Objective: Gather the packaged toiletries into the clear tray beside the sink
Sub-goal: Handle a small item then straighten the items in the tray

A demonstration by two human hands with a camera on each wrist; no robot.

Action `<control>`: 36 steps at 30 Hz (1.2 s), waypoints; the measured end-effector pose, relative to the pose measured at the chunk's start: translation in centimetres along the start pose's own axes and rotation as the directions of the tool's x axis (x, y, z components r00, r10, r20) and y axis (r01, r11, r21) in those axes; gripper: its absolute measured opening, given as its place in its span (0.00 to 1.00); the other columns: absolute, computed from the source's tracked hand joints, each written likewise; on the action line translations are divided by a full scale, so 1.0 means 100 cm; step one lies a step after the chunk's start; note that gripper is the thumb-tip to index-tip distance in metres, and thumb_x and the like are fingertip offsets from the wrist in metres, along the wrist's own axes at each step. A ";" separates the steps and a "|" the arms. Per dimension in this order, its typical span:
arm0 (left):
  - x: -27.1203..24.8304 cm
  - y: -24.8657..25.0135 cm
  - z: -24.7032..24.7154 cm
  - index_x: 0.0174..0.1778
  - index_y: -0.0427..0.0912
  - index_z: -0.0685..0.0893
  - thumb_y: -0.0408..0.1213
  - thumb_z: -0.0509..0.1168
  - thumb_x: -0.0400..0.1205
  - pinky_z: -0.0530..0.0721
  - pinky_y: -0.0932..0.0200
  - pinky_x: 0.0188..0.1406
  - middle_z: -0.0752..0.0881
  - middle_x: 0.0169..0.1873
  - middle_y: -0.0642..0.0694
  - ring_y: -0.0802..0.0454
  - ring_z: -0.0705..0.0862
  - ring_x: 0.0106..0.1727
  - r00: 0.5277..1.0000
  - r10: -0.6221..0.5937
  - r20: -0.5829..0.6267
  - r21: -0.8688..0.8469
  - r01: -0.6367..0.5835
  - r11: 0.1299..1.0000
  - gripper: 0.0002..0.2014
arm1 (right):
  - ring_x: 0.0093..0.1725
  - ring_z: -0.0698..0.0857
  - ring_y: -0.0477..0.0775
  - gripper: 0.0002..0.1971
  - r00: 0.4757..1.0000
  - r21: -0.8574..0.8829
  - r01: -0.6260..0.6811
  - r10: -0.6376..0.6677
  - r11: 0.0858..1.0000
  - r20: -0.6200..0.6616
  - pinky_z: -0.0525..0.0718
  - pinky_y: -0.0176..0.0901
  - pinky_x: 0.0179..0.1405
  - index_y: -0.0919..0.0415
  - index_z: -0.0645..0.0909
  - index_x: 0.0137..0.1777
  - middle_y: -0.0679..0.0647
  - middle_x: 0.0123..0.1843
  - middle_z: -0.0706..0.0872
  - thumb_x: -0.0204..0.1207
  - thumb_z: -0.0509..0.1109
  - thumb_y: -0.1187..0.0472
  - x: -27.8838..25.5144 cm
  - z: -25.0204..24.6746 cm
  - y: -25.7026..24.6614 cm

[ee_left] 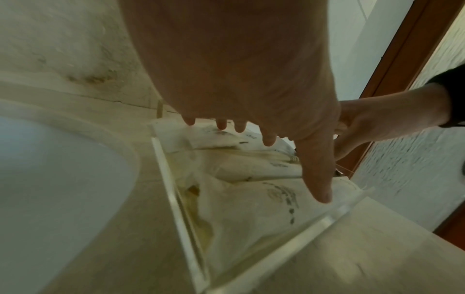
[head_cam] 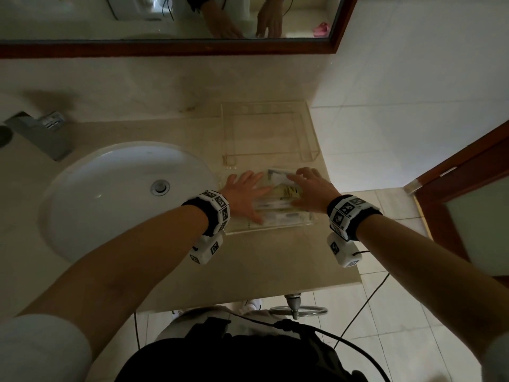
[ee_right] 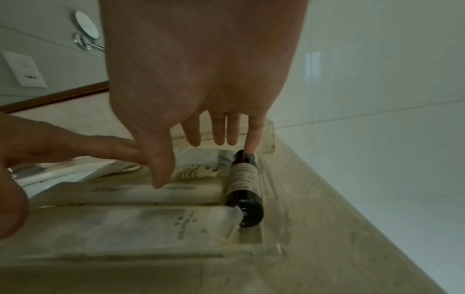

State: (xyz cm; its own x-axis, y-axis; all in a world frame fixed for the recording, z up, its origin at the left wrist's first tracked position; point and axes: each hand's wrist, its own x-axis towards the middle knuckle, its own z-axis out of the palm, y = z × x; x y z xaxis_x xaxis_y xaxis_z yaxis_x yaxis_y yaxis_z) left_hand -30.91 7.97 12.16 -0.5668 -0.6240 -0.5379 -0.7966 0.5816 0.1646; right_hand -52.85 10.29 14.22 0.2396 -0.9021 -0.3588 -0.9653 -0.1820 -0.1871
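The big desk (head_cam: 261, 260) holds a white sink (head_cam: 115, 188) on the left and two clear trays on the right. The far tray (head_cam: 268, 133) looks like it has nothing in it. The near tray (head_cam: 275, 226) sits just beside the sink, and the packaged toiletries (head_cam: 283, 193) are lying inside it. They are flat white packets (ee_right: 141, 228) laid side by side, and a small dark bottle (ee_right: 245, 189) lies on its side at the right end, next to the tray wall. The left hand (head_cam: 243, 195) is spread flat over the left part of the packets, with its fingers (ee_left: 315, 169) straight and holding nothing. The right hand (head_cam: 312, 190) is over the right part, fingers straight too, and one fingertip touches the far end of the bottle. It is not gripping it. I think the job is almost done, because no packets can be seen out on the desk. What seems left is to pat the packets flat, nudge the bottle neatly into line, and take the hands away. Some packets are hidden under the hands, so I cannot count them.
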 end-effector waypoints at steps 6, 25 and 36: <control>-0.013 -0.001 0.003 0.83 0.58 0.40 0.70 0.70 0.66 0.35 0.27 0.77 0.29 0.82 0.44 0.42 0.28 0.82 0.998 -0.017 0.061 0.005 0.017 1.000 0.58 | 0.84 0.40 0.58 0.53 0.978 -0.023 0.066 -0.061 0.998 0.198 0.47 0.67 0.81 0.42 0.44 0.84 0.49 0.86 0.40 0.67 0.72 0.33 0.002 0.009 -0.004; -0.002 -0.006 0.000 0.82 0.61 0.36 0.62 0.75 0.67 0.37 0.25 0.76 0.25 0.80 0.47 0.44 0.27 0.82 0.994 -0.041 0.101 0.088 0.032 0.996 0.60 | 0.83 0.30 0.63 0.64 0.960 -0.150 0.088 -0.044 0.985 0.278 0.45 0.72 0.80 0.46 0.34 0.84 0.53 0.84 0.28 0.60 0.77 0.33 0.012 0.012 0.003; 0.000 -0.011 -0.002 0.83 0.61 0.38 0.66 0.69 0.70 0.39 0.27 0.78 0.29 0.82 0.48 0.43 0.30 0.83 1.000 -0.006 0.023 -0.007 0.006 1.000 0.54 | 0.83 0.31 0.61 0.59 0.969 -0.021 0.020 -0.014 1.000 0.245 0.43 0.70 0.81 0.46 0.35 0.84 0.54 0.84 0.29 0.64 0.74 0.32 0.014 0.007 0.008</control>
State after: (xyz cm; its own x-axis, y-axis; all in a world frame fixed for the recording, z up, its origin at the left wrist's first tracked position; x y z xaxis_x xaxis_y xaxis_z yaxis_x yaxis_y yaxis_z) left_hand -30.02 7.24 12.15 -0.5569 -0.6155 -0.5578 -0.8016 0.5742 0.1667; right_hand -53.22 9.19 12.91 0.2713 -0.7763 -0.5690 -0.9623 -0.2080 -0.1750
